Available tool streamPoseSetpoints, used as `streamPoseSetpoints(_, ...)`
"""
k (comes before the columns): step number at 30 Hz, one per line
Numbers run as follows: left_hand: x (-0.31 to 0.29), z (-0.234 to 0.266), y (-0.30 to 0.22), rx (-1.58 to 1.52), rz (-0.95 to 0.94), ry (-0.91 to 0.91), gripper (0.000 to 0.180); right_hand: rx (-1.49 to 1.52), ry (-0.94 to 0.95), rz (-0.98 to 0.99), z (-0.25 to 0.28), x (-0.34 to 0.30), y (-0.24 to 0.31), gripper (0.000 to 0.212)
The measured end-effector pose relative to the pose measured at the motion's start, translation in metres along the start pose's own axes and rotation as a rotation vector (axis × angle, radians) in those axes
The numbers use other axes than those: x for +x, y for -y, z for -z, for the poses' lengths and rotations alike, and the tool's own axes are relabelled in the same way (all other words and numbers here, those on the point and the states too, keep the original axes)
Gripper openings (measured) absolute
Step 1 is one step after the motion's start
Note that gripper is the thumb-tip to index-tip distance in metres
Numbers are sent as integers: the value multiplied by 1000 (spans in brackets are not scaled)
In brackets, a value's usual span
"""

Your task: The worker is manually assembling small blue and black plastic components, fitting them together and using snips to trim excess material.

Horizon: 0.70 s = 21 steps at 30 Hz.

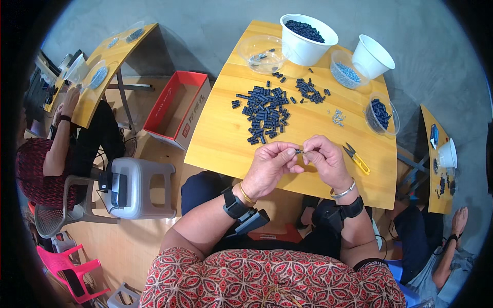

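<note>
Over the near edge of the table, my left hand pinches a small black plastic part between thumb and fingertips. My right hand meets it from the other side, its thumb and finger closed at the part's right end. Whether a screw sits between those fingertips is too small to tell. Beyond my hands lies a large heap of black plastic pieces, with a smaller heap of slimmer black pieces to its right. Small silver screws lie loose farther right. Yellow-handled snips rest beside my right hand.
Along the far side stand a white bucket of black pieces, a clear bowl, a bowl of silver screws, a white tub and a bowl of black parts. A red box is left; people sit at both sides.
</note>
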<state>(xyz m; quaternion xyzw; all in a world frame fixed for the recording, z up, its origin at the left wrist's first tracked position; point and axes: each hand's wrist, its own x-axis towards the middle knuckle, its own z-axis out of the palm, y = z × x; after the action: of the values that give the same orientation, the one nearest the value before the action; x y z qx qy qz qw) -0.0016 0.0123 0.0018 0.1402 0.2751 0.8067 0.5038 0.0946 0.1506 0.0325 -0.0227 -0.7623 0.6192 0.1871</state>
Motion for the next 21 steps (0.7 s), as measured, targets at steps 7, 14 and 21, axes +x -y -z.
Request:
streamPoseSetpoints(7,0,0,1,11,2,-13,15,-53,18,28,1,-1,-2,10)
streamPoseSetpoints(14,-1,3,1,59,-2,31,14,-83,22,43,1,-2,2,10)
streamPoseSetpoints(21,-1,2,0,86,43,-3,13,-125,56,71,4,-4,5,11)
